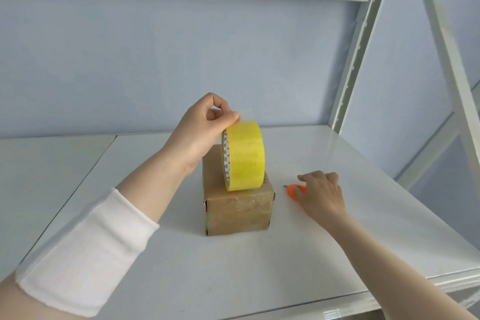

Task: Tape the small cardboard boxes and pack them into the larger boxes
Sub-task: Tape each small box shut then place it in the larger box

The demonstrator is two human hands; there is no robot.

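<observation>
Plainly the taping step is in hand. The left hand (200,132) pinches the top rim of the yellow tape roll (245,156) between thumb and fingertips and holds it upright on its edge on top of the small cardboard box (237,209). The right hand (322,195) is low on the shelf just to the right of the box, with its fingers curled round the rear of an orange cutter (292,191) whose tip points toward the box.

The box sits closed near the middle of the white shelf (181,267), and its front face shows a glossy, wrinkled band of tape that appears to run up over the top edge toward the roll. I judge that the strip is laid and waits to be severed. The next move calls for lifting the cutter to the stretch between roll and box while the left hand keeps the tape taut, then pressing the loose end flat. No larger box is in view, so packing looks some way off.
</observation>
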